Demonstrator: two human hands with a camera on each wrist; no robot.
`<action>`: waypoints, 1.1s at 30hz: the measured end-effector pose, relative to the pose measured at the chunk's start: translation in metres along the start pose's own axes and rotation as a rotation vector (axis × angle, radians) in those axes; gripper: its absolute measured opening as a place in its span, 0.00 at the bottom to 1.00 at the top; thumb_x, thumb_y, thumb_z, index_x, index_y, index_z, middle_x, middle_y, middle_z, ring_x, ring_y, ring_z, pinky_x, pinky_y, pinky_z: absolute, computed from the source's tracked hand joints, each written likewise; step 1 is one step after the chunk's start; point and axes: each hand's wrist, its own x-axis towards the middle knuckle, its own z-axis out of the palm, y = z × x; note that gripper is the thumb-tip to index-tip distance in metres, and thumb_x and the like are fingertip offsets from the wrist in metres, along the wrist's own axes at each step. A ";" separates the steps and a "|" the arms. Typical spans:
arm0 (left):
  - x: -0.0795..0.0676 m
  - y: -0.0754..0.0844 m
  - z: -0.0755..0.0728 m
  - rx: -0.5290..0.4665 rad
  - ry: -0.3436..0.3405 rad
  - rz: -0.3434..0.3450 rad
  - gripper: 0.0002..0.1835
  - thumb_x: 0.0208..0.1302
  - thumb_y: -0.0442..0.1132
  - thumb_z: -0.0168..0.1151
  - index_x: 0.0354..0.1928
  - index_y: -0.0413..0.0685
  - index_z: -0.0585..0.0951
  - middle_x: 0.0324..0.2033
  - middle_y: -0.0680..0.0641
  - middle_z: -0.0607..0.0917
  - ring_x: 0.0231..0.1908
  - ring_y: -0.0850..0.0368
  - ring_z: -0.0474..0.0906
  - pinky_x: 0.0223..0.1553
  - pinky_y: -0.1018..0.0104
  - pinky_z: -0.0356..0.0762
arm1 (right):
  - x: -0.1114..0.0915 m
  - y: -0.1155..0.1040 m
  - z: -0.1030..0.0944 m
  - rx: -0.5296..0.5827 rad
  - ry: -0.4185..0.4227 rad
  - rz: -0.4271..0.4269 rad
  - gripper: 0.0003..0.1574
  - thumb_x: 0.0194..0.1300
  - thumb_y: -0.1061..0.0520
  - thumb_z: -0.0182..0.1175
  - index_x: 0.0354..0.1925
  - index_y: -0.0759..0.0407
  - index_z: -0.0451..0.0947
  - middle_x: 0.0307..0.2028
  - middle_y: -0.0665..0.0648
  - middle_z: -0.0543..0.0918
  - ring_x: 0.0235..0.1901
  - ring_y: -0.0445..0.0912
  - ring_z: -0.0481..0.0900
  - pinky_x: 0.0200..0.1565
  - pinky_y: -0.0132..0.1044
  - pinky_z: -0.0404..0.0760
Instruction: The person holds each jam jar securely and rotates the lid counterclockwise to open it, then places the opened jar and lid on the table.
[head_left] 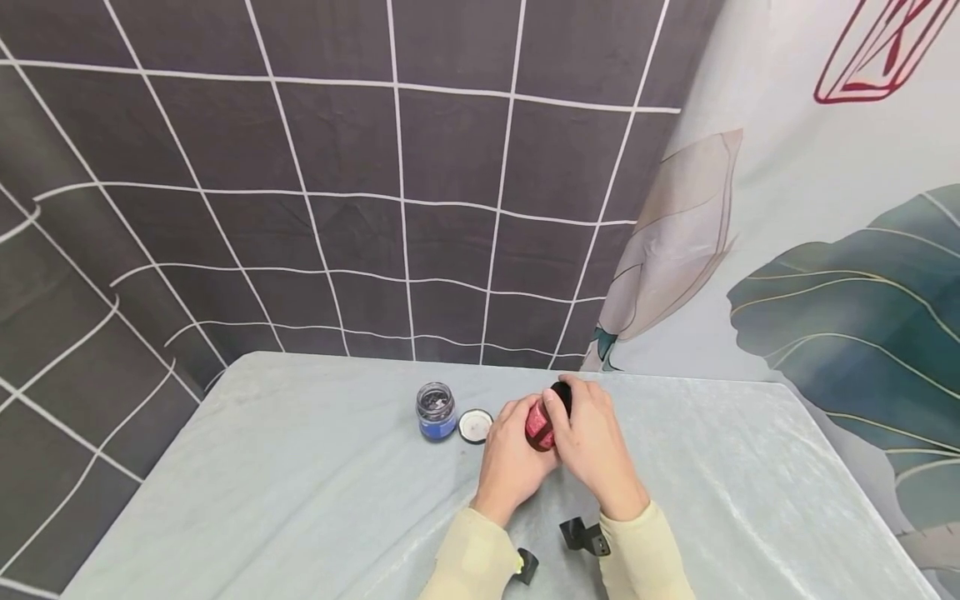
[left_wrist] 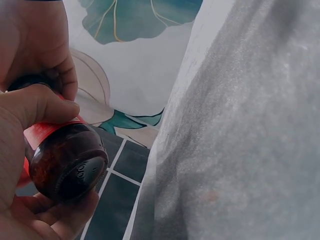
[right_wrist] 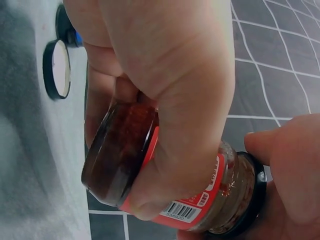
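My left hand (head_left: pixel 513 462) grips the body of a glass jar (head_left: pixel 537 423) with a red label and dark red-brown contents. The jar tilts, its dark base (left_wrist: pixel 70 162) toward the left wrist camera. At the other end, the fingers of my right hand (head_left: pixel 600 446) hold the black lid (head_left: pixel 562 393). That lid (right_wrist: pixel 256 192) sits on the jar's mouth in the right wrist view, and a barcode shows on the label. Left of my hands, an uncovered jar (head_left: pixel 437 421) with a blue label stands upright. Beside it a dark-rimmed lid (head_left: pixel 476 426) lies with its white inside up.
A pale cloth (head_left: pixel 300 467) covers the table. Behind it hangs a dark curtain (head_left: pixel 450 150) with white grid lines, and at the right a white leaf-patterned curtain (head_left: pixel 675 317). Black camera mounts (head_left: pixel 585 536) sit at both wrists.
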 end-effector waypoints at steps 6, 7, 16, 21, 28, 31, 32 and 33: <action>-0.001 0.002 -0.002 0.001 0.016 -0.012 0.34 0.46 0.44 0.76 0.59 0.48 0.80 0.49 0.49 0.84 0.48 0.52 0.81 0.54 0.55 0.77 | 0.001 0.000 0.003 0.012 0.006 0.006 0.27 0.77 0.51 0.53 0.59 0.73 0.73 0.52 0.73 0.78 0.56 0.67 0.72 0.59 0.60 0.69; -0.001 0.003 -0.002 0.002 0.018 -0.016 0.34 0.46 0.43 0.76 0.59 0.48 0.80 0.49 0.49 0.84 0.48 0.52 0.81 0.54 0.55 0.77 | 0.001 0.000 0.003 0.013 0.010 0.005 0.27 0.77 0.51 0.53 0.58 0.73 0.73 0.52 0.73 0.78 0.56 0.66 0.72 0.59 0.60 0.69; -0.001 0.005 -0.003 0.016 0.036 -0.011 0.32 0.46 0.43 0.76 0.58 0.48 0.81 0.48 0.49 0.84 0.47 0.51 0.82 0.52 0.57 0.78 | 0.000 -0.001 0.006 0.020 0.045 0.001 0.25 0.76 0.51 0.53 0.56 0.73 0.73 0.49 0.73 0.78 0.53 0.66 0.72 0.57 0.59 0.68; -0.001 0.006 -0.003 0.023 0.069 0.013 0.31 0.45 0.42 0.77 0.56 0.48 0.82 0.47 0.49 0.85 0.46 0.51 0.83 0.50 0.58 0.79 | 0.000 -0.002 0.007 0.035 0.067 -0.004 0.24 0.76 0.51 0.52 0.53 0.73 0.74 0.47 0.72 0.78 0.52 0.66 0.71 0.57 0.58 0.67; -0.001 0.007 -0.003 0.024 0.108 0.045 0.30 0.44 0.41 0.77 0.54 0.50 0.82 0.45 0.49 0.85 0.45 0.53 0.83 0.49 0.59 0.80 | -0.001 -0.004 0.010 0.046 0.086 0.041 0.23 0.77 0.51 0.51 0.52 0.72 0.74 0.47 0.73 0.76 0.53 0.68 0.69 0.56 0.59 0.67; -0.002 0.007 -0.003 0.032 0.117 0.059 0.29 0.44 0.40 0.77 0.54 0.50 0.82 0.45 0.49 0.85 0.45 0.53 0.83 0.49 0.59 0.80 | -0.002 -0.005 0.011 0.044 0.096 0.073 0.22 0.77 0.51 0.51 0.53 0.70 0.74 0.48 0.73 0.74 0.54 0.68 0.68 0.56 0.60 0.65; -0.002 0.007 -0.003 0.035 0.118 0.063 0.29 0.44 0.39 0.77 0.54 0.50 0.82 0.45 0.49 0.85 0.45 0.53 0.83 0.49 0.59 0.80 | -0.003 -0.006 0.011 0.043 0.100 0.079 0.22 0.77 0.51 0.51 0.53 0.70 0.74 0.49 0.72 0.74 0.54 0.68 0.67 0.57 0.60 0.64; -0.002 0.007 -0.003 0.038 0.120 0.066 0.29 0.44 0.39 0.77 0.54 0.50 0.83 0.45 0.49 0.85 0.45 0.53 0.83 0.49 0.59 0.80 | -0.003 -0.006 0.011 0.042 0.105 0.083 0.22 0.76 0.51 0.52 0.53 0.70 0.74 0.49 0.72 0.74 0.54 0.68 0.67 0.57 0.60 0.63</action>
